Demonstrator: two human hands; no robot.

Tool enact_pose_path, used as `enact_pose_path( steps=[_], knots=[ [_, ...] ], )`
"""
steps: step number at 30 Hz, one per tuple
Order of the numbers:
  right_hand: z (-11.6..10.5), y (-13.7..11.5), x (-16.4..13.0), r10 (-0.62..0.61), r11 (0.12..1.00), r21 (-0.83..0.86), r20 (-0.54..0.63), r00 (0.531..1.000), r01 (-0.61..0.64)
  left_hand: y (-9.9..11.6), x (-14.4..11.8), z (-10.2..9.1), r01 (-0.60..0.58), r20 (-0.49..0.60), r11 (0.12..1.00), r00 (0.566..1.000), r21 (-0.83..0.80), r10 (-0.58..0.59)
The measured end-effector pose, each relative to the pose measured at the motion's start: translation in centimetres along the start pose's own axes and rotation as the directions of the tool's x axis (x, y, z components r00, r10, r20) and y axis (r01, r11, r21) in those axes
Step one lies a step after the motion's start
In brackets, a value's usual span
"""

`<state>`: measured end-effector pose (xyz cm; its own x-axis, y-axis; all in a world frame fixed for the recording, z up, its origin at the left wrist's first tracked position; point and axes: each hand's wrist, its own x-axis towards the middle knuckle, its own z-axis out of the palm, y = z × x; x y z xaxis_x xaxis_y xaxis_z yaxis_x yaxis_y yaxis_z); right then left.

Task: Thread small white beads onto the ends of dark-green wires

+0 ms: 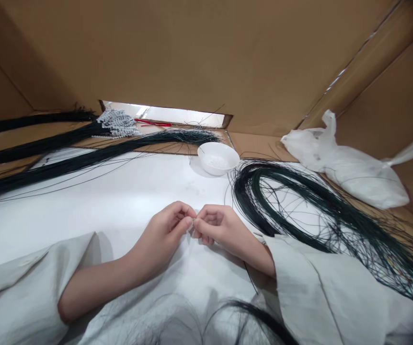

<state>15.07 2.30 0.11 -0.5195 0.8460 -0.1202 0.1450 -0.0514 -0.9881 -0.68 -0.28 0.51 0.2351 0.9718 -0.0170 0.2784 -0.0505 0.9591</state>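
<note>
Centrally, left hand (166, 225) and right hand (215, 227) pinch one bead (193, 221), white tabletop (120, 201) open leftward.

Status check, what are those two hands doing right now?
Left hand and right hand pinch a tiny bead together. Dark wire loop lies right, white bowl beyond. Nothing between.

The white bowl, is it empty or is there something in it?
Not empty. The white bowl sits upright on the white table, with a thin layer of tiny pale bits in its bottom; too small to tell what.
</note>
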Motion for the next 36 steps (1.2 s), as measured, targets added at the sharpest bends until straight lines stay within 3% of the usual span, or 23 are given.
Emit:
enact_pose_path(
  steps=[9, 18, 23, 28, 32, 36],
  knots=[
    [0.2, 0.3, 0.1, -0.023, 0.999, -0.030, -0.012, 1.000, 0.023, 0.3, -0.2, -0.4, -0.106, -0.073, 0.936, 0.988, 0.335, 0.138],
    [0.2, 0.1, 0.2, -0.042, 0.998, -0.044, 0.019, 0.999, 0.042, 0.6, -0.2, 0.1, -0.110, -0.047, 0.951, 0.991, 0.288, 0.129],
    [0.2, -0.1, 0.2, -0.008, 0.999, -0.047, -0.002, 1.000, 0.008, 0.4, -0.4, 0.1, -0.061, -0.080, 0.951, 0.993, 0.304, 0.089],
    [0.3, 0.0, 0.3, 0.016, 0.999, -0.029, -0.009, 1.000, -0.016, -0.1, -0.3, 0.4, -0.093, -0.047, 0.939, 0.992, 0.331, 0.114],
    [0.4, 0.0, 0.4, 0.069, 0.998, 0.018, -0.076, 0.995, -0.068, -0.9, 0.4, 0.0, -0.138, -0.060, 0.896, 0.982, 0.423, 0.180],
    [0.5, -0.2, 0.4, 0.078, 0.997, 0.013, -0.109, 0.991, -0.077, -2.0, 2.5, -1.5, -0.136, -0.128, 0.790, 0.956, 0.598, 0.262]
  ],
)
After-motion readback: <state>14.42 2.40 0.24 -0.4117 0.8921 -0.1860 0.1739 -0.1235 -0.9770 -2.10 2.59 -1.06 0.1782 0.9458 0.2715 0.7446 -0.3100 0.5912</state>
